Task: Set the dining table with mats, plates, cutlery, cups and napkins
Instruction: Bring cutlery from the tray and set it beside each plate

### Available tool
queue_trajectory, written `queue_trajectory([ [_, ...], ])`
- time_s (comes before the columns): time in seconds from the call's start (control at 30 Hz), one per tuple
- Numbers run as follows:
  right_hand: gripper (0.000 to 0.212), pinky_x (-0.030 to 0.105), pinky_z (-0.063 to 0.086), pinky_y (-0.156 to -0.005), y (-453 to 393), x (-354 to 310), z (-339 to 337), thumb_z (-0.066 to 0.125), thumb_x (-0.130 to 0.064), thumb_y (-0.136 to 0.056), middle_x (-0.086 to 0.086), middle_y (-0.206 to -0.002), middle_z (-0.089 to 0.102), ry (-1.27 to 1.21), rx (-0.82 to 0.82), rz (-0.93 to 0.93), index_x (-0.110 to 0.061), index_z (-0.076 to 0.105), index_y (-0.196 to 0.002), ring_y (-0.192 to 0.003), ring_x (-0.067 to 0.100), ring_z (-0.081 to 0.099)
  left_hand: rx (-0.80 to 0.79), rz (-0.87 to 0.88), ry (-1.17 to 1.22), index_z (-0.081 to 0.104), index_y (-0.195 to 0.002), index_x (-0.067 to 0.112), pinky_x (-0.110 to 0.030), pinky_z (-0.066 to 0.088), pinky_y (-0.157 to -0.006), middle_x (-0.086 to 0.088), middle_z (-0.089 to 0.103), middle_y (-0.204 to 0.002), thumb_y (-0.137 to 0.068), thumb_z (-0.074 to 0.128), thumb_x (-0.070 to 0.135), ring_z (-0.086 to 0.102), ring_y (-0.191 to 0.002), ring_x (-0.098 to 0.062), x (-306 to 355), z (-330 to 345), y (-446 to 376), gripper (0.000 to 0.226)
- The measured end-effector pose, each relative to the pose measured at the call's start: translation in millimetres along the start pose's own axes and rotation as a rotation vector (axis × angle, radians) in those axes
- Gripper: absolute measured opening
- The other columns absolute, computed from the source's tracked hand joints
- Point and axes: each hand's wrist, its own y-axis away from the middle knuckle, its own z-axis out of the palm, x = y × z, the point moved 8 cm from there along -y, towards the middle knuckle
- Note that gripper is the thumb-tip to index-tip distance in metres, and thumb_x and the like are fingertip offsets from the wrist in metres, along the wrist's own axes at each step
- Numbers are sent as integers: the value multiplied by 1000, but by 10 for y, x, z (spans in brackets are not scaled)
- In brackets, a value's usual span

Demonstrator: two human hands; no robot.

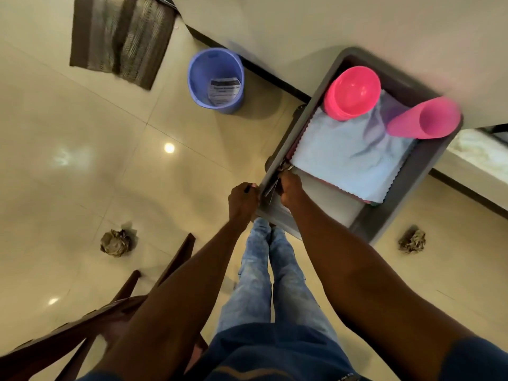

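I grip the near-left rim of the grey bin [428, 171] with both hands, left hand [243, 200] outside, right hand [290, 191] inside, carrying light, slippery pink bowls [351, 92], a tippy cup [424, 119] and limp napkins [349, 155], so rim holds look safest.

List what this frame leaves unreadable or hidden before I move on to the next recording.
- Head view: what the right hand grips inside the grey bin; the hand covers it.
- What lies under the blue cloth.
- How many pink bowls are stacked.
- The pink cups, smeared by motion blur.
- Print on the paper in the blue bucket, too small.
- Any dining table, out of frame.
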Motion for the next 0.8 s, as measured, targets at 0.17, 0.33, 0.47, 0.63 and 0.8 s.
queue_trajectory([
  [0.17,17,47,51,-97,29,4,43,54,-15,-97,18,-107,64,27,11,35,-3,59,-109,-97,31,61,-2,12,4,65,-74,15,-29,44,-61,-2,64,-65,-95,51,20,57,-61,-15,44,31,9,26],
  [0.33,27,45,56,-87,184,-37,9,48,-16,-100,17,-105,66,139,-7,-6,-1,60,-119,-90,32,66,0,33,-16,66,-80,0,-29,41,-60,-8,63,-67,-94,49,18,54,-62,-17,117,6,129,28],
  [0.47,10,34,50,-65,654,-101,-192,46,-6,-100,11,-77,64,71,-9,-64,-5,55,-102,-64,22,61,-16,44,-36,68,-81,3,-30,45,-60,-5,64,-67,-89,49,11,57,-62,-19,261,-19,338,22],
  [0.63,11,40,55,-77,1258,-164,-543,49,-7,-97,15,-79,69,-4,-61,-195,-2,59,-101,-69,26,67,-57,119,-55,67,-75,4,-30,42,-60,-8,64,-66,-90,51,16,55,-61,-20,581,-34,814,24],
  [0.8,12,29,55,-61,1918,-364,-892,50,-7,-96,15,-81,69,-107,-78,-375,-6,61,-90,-68,25,67,-200,216,-4,68,-77,14,-25,44,-57,0,65,-63,-91,61,20,58,-57,-14,985,153,1232,17],
])
